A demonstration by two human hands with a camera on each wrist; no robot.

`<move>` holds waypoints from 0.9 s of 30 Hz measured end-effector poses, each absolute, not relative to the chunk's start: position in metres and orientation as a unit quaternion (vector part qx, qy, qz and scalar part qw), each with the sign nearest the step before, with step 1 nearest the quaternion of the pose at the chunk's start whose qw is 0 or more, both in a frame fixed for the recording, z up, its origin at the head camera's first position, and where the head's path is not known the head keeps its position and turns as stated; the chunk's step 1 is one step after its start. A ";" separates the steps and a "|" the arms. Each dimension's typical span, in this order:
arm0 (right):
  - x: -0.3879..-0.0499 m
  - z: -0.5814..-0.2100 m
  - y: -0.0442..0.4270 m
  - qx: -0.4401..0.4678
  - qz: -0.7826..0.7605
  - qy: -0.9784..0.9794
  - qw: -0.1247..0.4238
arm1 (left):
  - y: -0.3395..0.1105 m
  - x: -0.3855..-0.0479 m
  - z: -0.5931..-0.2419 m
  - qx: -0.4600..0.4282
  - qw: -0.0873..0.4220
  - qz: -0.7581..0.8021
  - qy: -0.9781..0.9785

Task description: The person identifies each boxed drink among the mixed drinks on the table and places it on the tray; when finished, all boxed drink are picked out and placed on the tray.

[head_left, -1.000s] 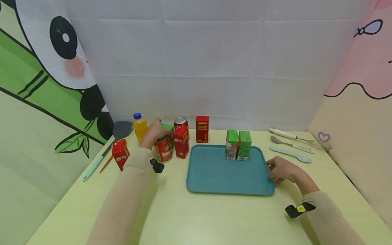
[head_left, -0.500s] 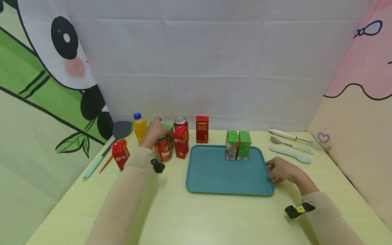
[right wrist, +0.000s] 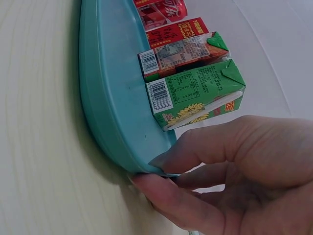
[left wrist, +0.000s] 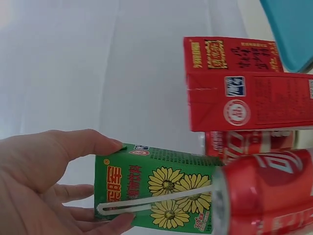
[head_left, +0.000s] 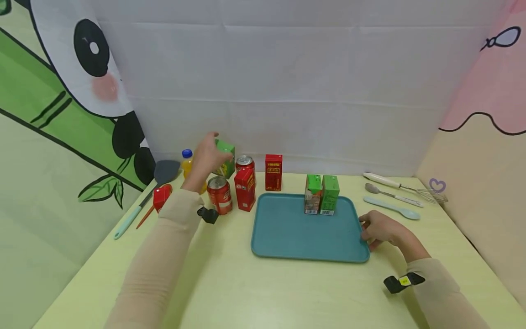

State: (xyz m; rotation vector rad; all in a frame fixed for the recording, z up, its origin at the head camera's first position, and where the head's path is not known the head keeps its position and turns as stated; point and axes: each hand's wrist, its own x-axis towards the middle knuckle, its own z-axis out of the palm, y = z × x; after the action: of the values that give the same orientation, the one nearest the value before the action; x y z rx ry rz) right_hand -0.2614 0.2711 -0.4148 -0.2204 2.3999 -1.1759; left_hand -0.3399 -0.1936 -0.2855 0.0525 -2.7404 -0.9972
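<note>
My left hand (head_left: 207, 157) grips a green drink carton (head_left: 226, 157) near its top, holding it raised behind a red drink can (head_left: 219, 196). In the left wrist view, the carton's yellow flowers and white straw face the camera, and the can hides its lower end. My right hand (head_left: 382, 228) pinches the right rim of a teal tray (head_left: 287, 240), with the thumb and fingers on either side of the edge in the right wrist view. Upright on the tray's back part stand a green-topped carton (head_left: 312, 194) and a green carton (head_left: 330, 196).
Around the left hand stand red boxes (head_left: 245, 189), another red can (head_left: 245, 163) and an orange drink bottle (head_left: 186, 162). A spatula (head_left: 166, 171) lies far left. On the right are a whisk (head_left: 386, 180) and two spoons (head_left: 390, 208). A white cloth wall (head_left: 287, 91) closes the back.
My left hand has lifted the green carton up from behind the front red can. My right hand stays at the tray's rim. The view has shifted slightly.
</note>
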 end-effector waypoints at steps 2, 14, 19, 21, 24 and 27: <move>-0.262 -0.415 0.271 -0.081 -0.428 0.871 0.228 | -0.192 -0.334 -0.278 0.012 0.120 -0.340 -0.932; -0.262 -0.415 0.272 -0.082 -0.432 0.869 0.228 | -0.158 -0.289 -0.238 -0.093 0.220 -0.395 -0.887; -0.262 -0.415 0.272 -0.082 -0.434 0.867 0.233 | -0.147 -0.273 -0.236 -0.148 0.193 -0.432 -0.868; -0.262 -0.416 0.271 -0.082 -0.433 0.867 0.234 | -0.143 -0.269 -0.238 -0.166 0.173 -0.442 -0.864; -0.262 -0.416 0.272 -0.082 -0.432 0.867 0.233 | -0.137 -0.267 -0.246 -0.196 0.148 -0.449 -0.859; -0.262 -0.416 0.273 -0.085 -0.431 0.868 0.230 | -0.129 -0.269 -0.260 -0.230 0.137 -0.444 -0.855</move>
State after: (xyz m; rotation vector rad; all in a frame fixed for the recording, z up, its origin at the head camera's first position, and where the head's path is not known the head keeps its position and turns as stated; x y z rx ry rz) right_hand -0.2620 0.2727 -0.4160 -0.2333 2.3885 -1.1852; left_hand -0.2688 -0.1294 -0.2602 -0.6648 -2.4738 -1.2862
